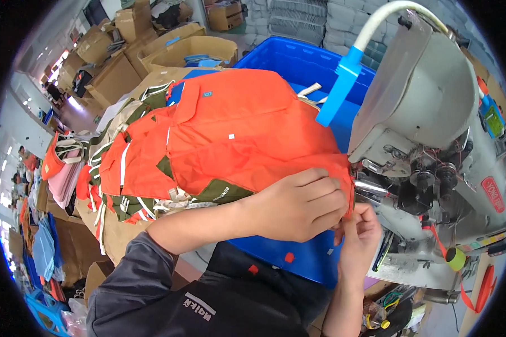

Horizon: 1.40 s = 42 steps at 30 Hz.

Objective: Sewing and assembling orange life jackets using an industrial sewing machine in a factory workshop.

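Note:
A large orange fabric bag (236, 106), with olive-green patches and cream straps, lies spread from the left toward a grey industrial sewing machine (413, 92). Its right edge is bunched beside the machine's metal arm and needle area. My left hand (306, 205) is closed over that edge, fingers curled into the cloth. Just below and to the right, my right hand (361, 231) pinches the lower end of the same edge. Its fingertips are partly hidden behind the left hand. The needle and stitch point cannot be made out clearly.
A blue plastic bin (292, 53) stands behind the bag. A white hose with a blue nozzle (343, 78) hangs over its right side. Red tape (438, 241) dangles from the machine. Cardboard boxes (115, 78) fill the back left, and folded pink cloth (64, 182) sits at the left.

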Each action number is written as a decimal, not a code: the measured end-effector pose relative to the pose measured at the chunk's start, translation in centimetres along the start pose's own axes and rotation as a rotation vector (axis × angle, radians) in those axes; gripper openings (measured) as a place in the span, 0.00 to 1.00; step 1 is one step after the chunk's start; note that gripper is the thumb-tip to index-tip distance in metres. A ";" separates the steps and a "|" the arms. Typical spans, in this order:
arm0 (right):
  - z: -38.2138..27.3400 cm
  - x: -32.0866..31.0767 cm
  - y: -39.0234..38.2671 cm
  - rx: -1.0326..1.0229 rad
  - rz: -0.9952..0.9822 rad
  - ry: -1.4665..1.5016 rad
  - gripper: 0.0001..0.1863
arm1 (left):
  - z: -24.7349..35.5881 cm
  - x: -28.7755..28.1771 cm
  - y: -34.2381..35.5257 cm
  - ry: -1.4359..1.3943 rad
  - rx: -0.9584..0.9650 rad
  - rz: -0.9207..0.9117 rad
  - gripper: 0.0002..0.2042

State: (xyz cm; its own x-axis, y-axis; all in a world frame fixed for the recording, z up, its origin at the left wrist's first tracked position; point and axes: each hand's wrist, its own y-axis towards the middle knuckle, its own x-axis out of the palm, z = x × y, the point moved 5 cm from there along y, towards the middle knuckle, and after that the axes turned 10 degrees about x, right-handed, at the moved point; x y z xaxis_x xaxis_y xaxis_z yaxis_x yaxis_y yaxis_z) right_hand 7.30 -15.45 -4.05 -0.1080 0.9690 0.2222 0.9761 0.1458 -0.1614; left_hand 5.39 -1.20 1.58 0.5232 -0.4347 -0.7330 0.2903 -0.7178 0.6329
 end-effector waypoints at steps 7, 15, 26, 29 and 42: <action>-0.4 0.3 -0.6 -0.015 -0.014 -0.072 0.03 | 0.5 0.5 -0.5 -0.091 -0.053 0.060 0.16; -0.3 0.6 0.5 0.012 -0.006 -0.089 0.05 | -1.5 1.3 -0.3 -0.191 -0.008 0.076 0.15; -1.0 0.1 1.0 0.054 0.064 -0.152 0.08 | -2.4 2.1 -0.3 -0.208 -0.035 0.155 0.11; -1.2 0.1 1.2 0.052 0.053 -0.149 0.09 | -2.4 1.8 -0.4 -0.198 -0.058 0.196 0.11; -2.3 -0.4 2.1 0.143 -0.024 -0.049 0.17 | -1.4 1.6 -0.2 -0.106 0.075 0.106 0.10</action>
State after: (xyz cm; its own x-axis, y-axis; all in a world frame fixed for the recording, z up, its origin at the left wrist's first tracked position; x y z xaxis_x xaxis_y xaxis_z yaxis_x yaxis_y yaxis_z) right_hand 9.82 -15.97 -2.30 -0.1433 0.9729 0.1814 0.9365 0.1926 -0.2931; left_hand 7.29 -1.04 0.64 0.4587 -0.5623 -0.6880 0.1757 -0.7016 0.6906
